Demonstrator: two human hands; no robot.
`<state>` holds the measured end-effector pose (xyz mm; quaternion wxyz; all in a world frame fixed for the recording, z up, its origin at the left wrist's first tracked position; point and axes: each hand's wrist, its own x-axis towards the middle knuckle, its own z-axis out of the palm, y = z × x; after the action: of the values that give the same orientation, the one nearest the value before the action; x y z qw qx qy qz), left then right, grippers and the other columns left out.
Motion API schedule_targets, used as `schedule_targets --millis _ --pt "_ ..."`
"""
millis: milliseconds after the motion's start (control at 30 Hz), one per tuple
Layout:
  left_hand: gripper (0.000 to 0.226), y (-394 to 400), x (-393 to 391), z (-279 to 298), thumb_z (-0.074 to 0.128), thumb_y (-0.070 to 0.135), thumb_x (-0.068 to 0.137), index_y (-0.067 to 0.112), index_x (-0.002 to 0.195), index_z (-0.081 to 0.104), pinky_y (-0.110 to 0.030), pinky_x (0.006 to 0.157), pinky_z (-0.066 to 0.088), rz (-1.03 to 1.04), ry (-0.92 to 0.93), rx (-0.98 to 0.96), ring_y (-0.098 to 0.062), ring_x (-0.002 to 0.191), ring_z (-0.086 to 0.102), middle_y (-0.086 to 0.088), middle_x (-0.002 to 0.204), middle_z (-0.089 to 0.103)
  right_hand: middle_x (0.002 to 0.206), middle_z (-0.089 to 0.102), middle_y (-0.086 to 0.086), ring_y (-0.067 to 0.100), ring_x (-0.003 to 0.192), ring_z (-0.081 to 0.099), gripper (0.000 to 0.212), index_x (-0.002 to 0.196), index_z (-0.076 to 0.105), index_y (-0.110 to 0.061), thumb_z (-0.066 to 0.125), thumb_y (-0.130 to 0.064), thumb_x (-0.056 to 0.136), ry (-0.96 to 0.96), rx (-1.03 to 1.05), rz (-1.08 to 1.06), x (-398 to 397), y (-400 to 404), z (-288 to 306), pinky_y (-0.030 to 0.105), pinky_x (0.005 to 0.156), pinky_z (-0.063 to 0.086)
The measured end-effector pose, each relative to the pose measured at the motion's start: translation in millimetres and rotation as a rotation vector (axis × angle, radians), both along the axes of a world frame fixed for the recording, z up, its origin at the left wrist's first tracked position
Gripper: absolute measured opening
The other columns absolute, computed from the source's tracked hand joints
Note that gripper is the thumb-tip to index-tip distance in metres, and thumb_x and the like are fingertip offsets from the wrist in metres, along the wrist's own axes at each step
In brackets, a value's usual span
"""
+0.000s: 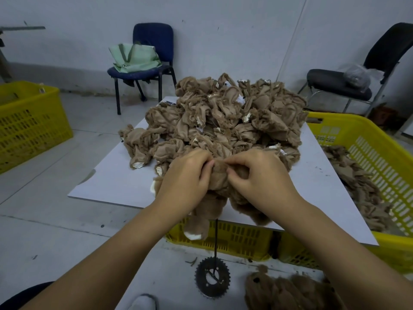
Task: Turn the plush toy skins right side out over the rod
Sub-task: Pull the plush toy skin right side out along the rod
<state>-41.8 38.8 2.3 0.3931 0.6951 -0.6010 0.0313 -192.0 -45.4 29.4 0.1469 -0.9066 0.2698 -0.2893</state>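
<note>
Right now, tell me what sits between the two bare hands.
Head view: a bunched brown plush toy skin, pinched by left hand and right hand.

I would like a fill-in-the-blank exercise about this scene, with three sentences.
1. Both the left hand and the right hand grip one brown plush toy skin over a thin black ____.
2. The rod stands on a dark toothed ____ on the floor.
3. The green bag lies on the ____ chair.

Missing words: rod; gear; blue

Pale wall (223, 30) and grey floor (44, 198) lie beyond the fingers; a blue chair (152, 52) stands far left, a black chair (357, 74) far right.
</note>
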Motion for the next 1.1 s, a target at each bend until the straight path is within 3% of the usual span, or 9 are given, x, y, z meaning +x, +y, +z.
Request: schedule_targets --millis 133,267,400,500,600,767,1000,1100 --pt "0.022 -6.7 -4.5 -12.7 0.047 0.015 0.104 0.007 0.088 0.060 -0.040 0.070 0.043 0.056 0.116 0.061 -0.015 0.075 0.052 -0.004 0.081 0.058 0.107 0.075 -0.008 0.013 0.104 0.065 0.028 0.118 0.073 -0.029 0.060 -0.021 0.094 0.068 0.109 0.058 2.7 -9.1 -7.1 0.048 0.097 0.049" --pt "0.025 -9.8 -13.7 -24.1 0.040 0.021 0.106 0.010 0.088 0.054 -0.041 0.064 0.041 0.082 0.148 0.088 -0.014 0.069 0.050 -0.001 0.077 0.054 0.096 0.072 -0.013 0.012 0.099 0.060 0.027 0.110 0.072 -0.037 0.051 -0.022 0.100 0.194 0.197 0.064 0.5 -17.9 -18.3 0.053 0.098 0.044" --pt "0.034 -6.3 -21.1 -32.8 0.028 0.036 0.107 0.014 0.086 0.044 -0.035 0.059 0.034 0.064 0.189 0.087 -0.012 0.068 0.046 0.002 0.073 0.046 0.108 0.066 -0.018 0.009 0.118 0.047 0.029 0.113 0.069 -0.035 0.047 -0.021 0.101 0.187 0.120 -0.018 3.6 -15.9 -29.6 0.058 0.112 0.022" --pt "0.034 -3.4 -26.2 -35.8 0.025 0.046 0.102 0.021 0.088 0.042 -0.027 0.058 0.032 -0.011 0.171 0.032 -0.010 0.071 0.047 0.007 0.079 0.046 0.102 0.066 -0.018 0.007 0.118 0.046 0.022 0.103 0.070 -0.029 0.050 -0.021 0.099 0.164 -0.019 -0.057 3.3 -14.6 -30.9 0.055 0.116 0.013" --pt "0.036 -4.4 -25.8 -37.8 0.026 0.041 0.105 0.016 0.093 0.048 -0.032 0.063 0.038 -0.004 0.156 -0.029 -0.010 0.072 0.046 0.002 0.084 0.049 0.099 0.068 -0.017 0.009 0.115 0.050 0.023 0.104 0.073 -0.030 0.052 -0.022 0.098 0.090 -0.139 -0.072 2.6 -12.0 -27.3 0.050 0.113 0.010" --pt "0.036 -8.1 -25.4 -39.1 0.029 0.032 0.106 0.011 0.087 0.051 -0.036 0.061 0.039 0.052 0.251 -0.125 -0.012 0.067 0.048 0.000 0.076 0.051 0.099 0.070 -0.016 0.013 0.114 0.054 0.022 0.103 0.074 -0.030 0.055 -0.021 0.096 0.047 -0.248 -0.056 7.0 -10.7 -21.5 0.050 0.107 0.019" --pt "0.028 -12.0 -24.4 -56.5 0.035 0.022 0.107 0.018 0.080 0.040 -0.045 0.053 0.039 0.129 0.158 0.034 -0.024 0.058 0.050 0.005 0.064 0.045 0.094 0.065 -0.013 0.008 0.109 0.049 0.023 0.091 0.067 -0.026 0.049 -0.013 0.097 0.196 0.020 -0.024 9.3 -21.2 -45.4 0.033 0.096 0.016" --pt "0.030 -11.4 -22.7 -57.4 0.034 0.023 0.108 0.012 0.081 0.043 -0.051 0.057 0.041 0.106 0.193 0.071 -0.026 0.061 0.052 -0.002 0.068 0.050 0.091 0.062 -0.009 0.009 0.103 0.049 0.028 0.102 0.069 -0.029 0.045 -0.013 0.098 0.220 0.139 -0.027 10.9 -21.5 -55.5 0.030 0.089 0.015"
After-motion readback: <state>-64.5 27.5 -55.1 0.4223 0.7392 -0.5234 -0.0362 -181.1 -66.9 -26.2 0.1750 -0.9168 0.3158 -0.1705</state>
